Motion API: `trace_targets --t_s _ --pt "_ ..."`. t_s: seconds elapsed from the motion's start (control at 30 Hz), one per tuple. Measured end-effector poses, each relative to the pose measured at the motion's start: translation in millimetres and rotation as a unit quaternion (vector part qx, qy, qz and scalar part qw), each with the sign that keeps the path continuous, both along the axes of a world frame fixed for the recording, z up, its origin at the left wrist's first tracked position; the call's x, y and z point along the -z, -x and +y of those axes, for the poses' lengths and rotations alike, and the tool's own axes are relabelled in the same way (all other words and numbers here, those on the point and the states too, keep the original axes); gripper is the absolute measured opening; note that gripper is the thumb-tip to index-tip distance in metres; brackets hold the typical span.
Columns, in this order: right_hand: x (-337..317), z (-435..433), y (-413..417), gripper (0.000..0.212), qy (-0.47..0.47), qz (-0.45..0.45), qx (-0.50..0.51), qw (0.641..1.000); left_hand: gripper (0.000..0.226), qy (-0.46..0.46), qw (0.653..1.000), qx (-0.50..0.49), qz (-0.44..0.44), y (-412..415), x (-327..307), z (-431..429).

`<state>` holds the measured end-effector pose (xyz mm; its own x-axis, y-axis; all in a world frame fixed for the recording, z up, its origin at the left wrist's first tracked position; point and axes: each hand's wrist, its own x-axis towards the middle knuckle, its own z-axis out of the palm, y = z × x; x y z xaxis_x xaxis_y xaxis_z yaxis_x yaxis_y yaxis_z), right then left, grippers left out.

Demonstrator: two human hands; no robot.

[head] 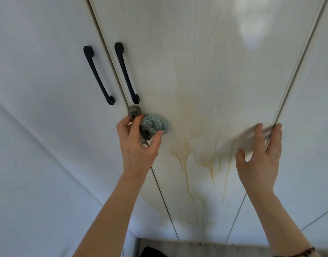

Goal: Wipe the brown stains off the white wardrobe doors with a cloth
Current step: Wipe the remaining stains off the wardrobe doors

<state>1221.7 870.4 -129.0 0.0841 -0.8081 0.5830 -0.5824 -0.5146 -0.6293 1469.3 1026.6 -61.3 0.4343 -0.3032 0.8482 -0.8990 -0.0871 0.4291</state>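
1. The left hand [137, 143] has its fingers [135, 123] curled round the bunched cloth [155, 124], held against the middle door [196, 52] just below its black handle [127, 73] and left of the brown stains [192, 112]. So small a wad may smear the stain rather than lift it.
2. The drips [187, 173] run far down the door, and wiping only the upper patch would leave them.
3. The right hand [259, 160] holds nothing, its fingers [275, 138] spread by the door's right edge. Unbraced, the door may shift under pressure.
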Motion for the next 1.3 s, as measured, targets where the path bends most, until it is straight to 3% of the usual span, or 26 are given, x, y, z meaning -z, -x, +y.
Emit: trace_targets --t_s 0.1,0.27,0.33,0.47,0.53,0.63,0.7,0.77,0.87,0.97,1.03,1.2,1.3 --pt "2.1 -2.0 2.5 0.092 0.004 -0.003 -0.001 1.000 0.037 -0.024 1.000 -0.008 0.009 -1.2 27.7 -4.2" --pt "1.6 -3.8 3.3 0.093 -0.002 -0.012 -0.008 1.000 0.027 -0.174 0.984 0.024 -0.035 9.0 67.7 2.3" --pt "3.4 -4.5 3.1 0.092 0.005 -0.012 -0.006 1.000 0.029 -0.144 0.987 0.026 -0.060 4.9 45.5 0.0" --pt "4.1 -4.3 -0.4 0.090 -0.001 -0.023 0.001 1.000 0.034 0.040 0.996 0.001 -0.078 -7.7 -34.1 -17.5" --pt "4.6 -4.1 -3.4 0.089 0.001 -0.029 0.005 1.000 0.030 0.064 0.993 0.007 -0.098 -3.9 -44.5 -28.5" --pt "4.8 -4.6 -3.4 0.090 0.004 -0.033 0.005 0.999 0.021 -0.031 0.981 0.050 -0.187 14.0 -1.9 -36.5" --pt "5.4 -4.7 -1.5 0.091 0.006 -0.024 0.002 1.000 0.019 -0.141 0.947 0.092 -0.273 24.4 28.2 -33.5" --pt "6.8 -4.8 1.0 0.093 0.012 -0.016 0.001 1.000 0.016 -0.179 0.927 0.102 -0.314 22.4 22.0 -32.8" --pt "6.1 -5.4 2.6 0.094 0.008 -0.001 -0.007 1.000 0.021 -0.045 0.964 0.055 -0.257 12.2 -44.1 -44.1" --pt "6.7 -3.5 1.4 0.095 0.003 -0.003 -0.003 1.000 0.025 0.106 0.968 0.014 -0.226 5.2 -103.3 -53.7" --pt "6.6 -3.3 0.0 0.095 0.003 -0.008 -0.002 1.000 0.018 0.084 0.976 0.003 -0.200 20.7 -88.8 -55.1" --pt "6.3 -2.9 4.2 0.095 0.005 -0.005 -0.011 1.000 0.024 -0.124 0.975 0.016 -0.181 64.6 5.6 -43.9" --pt "5.5 -4.3 10.2 0.096 0.008 0.014 -0.022 1.000 0.023 -0.081 0.986 0.029 -0.144 59.9 -30.1 -46.9"
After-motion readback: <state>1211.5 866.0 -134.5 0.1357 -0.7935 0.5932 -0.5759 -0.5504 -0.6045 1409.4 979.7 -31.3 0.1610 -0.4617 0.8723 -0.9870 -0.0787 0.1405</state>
